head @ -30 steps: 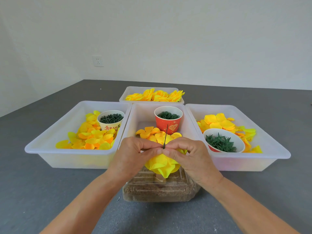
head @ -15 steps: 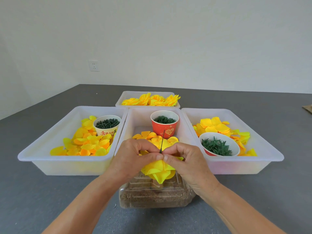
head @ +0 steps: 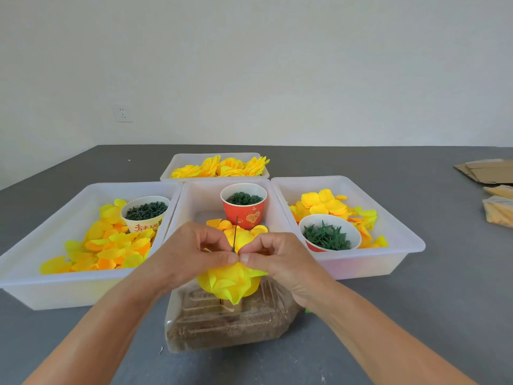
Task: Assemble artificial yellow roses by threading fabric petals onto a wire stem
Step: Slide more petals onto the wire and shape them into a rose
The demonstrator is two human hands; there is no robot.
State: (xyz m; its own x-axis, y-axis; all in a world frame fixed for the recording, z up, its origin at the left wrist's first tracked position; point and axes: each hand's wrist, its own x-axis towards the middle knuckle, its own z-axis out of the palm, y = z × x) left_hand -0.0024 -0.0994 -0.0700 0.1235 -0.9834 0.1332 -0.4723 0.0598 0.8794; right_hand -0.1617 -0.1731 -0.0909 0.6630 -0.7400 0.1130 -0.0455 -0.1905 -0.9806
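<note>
Behind both hands [head: 236,257], a cream cup [head: 145,215] bears red Chinese characters.

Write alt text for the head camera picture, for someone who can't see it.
Two hands, left hand and right hand, pinch a yellow fabric rose on a thin green wire stem that points up. Behind them, white trays of yellow petals and cups of green parts sit on a grey table.

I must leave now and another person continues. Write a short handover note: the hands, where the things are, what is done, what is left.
Left hand and right hand both pinch the half-made rose at the base of its green wire stem, which points up, above the clear box.
Loose petals lie in the left tray; green rings fill the red cup.
Done: several petals threaded; finished roses in the far tray.
Left: probably more petals, then green parts.
</note>
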